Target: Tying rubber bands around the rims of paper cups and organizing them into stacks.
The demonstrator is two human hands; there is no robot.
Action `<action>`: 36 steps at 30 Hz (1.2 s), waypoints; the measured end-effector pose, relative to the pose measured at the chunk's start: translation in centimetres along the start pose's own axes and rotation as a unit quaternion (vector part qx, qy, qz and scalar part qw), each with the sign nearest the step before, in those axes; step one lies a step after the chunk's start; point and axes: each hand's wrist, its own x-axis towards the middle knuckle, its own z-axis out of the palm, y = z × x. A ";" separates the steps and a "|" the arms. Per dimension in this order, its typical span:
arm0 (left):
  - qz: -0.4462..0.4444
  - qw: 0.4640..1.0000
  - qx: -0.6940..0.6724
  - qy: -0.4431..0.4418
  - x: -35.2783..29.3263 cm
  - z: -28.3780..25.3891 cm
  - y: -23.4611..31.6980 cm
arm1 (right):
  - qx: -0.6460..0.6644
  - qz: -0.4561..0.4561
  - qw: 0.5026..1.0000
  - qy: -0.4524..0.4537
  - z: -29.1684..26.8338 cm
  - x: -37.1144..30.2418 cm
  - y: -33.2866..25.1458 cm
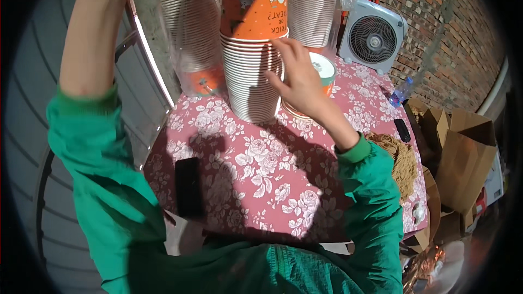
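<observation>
A tall stack of nested white-rimmed paper buckets (249,79) stands on the table. The topmost is an orange and green paper bucket (248,22), upside down like the rest, with a white ghost figure on it. My right hand (303,80) is at the right side of the stack, its thumb and fingers apart, the fingertips at the rims just below the top bucket. My left forearm reaches up past the top left edge, so my left hand is out of sight. Behind my right hand sits a shorter orange and green paper bucket (325,71) with a white top, partly hidden.
Two plastic-wrapped bucket stacks (190,27) (311,8) flank the tall one. A box fan (373,41) stands at the back right. On the flowered tablecloth (272,185) lie a black phone (188,187), tan twine (400,163) and a bottle (401,92). Cardboard boxes (463,158) crowd the right.
</observation>
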 end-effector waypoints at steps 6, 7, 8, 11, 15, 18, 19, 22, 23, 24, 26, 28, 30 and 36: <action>-0.074 0.972 -0.067 0.212 -20.7 -0.5 -6.1 | 0.465 0.250 0.849 0.015 -5.6 -3.5 -2.7; -0.046 0.958 -0.121 0.255 -22.9 5.4 -7.6 | 0.454 0.244 0.857 0.025 -6.3 -4.3 -3.3; -0.073 0.939 -0.208 0.265 -25.2 7.0 -8.7 | 0.480 0.223 0.847 0.042 -6.6 -5.0 -4.5; -0.060 0.947 -0.010 0.315 -29.9 9.2 -13.1 | 0.460 0.218 0.860 0.027 -8.6 -6.8 -6.9; -0.223 0.907 0.275 0.227 -33.1 10.9 -15.5 | 0.457 0.241 0.855 0.040 -10.1 -8.6 -8.3; -0.159 0.898 0.374 0.166 -34.6 10.4 -19.8 | 0.400 0.227 0.888 0.008 -11.7 -9.6 -8.3; -0.175 0.873 0.435 0.136 -35.1 10.7 -19.6 | 0.399 0.227 0.888 0.011 -11.7 -10.0 -8.2; -0.208 0.768 0.604 0.050 -36.3 11.2 -19.1 | 0.380 0.208 0.901 0.022 -11.5 -11.0 -9.2; -0.214 0.725 0.654 0.025 -36.2 11.0 -19.3 | 0.375 0.202 0.904 0.026 -11.4 -11.3 -9.2; -0.230 0.841 0.481 0.088 -36.5 10.5 -20.6 | 0.370 0.197 0.907 0.029 -11.2 -11.4 -9.1; -0.224 0.939 0.025 0.259 -37.3 10.1 -22.6 | 0.364 0.205 0.908 0.019 -11.5 -12.1 -8.8; -0.188 0.936 -0.155 0.254 -37.8 9.7 -24.1 | 0.305 0.191 0.933 0.011 -11.3 -13.0 -8.3; -0.176 0.861 -0.436 0.191 -38.4 9.1 -24.7 | 0.256 0.194 0.947 0.015 -11.9 -13.1 -8.8; -0.169 0.887 -0.036 0.429 -41.9 12.6 -24.5 | 0.016 0.103 0.995 -0.005 -11.1 -16.8 -11.3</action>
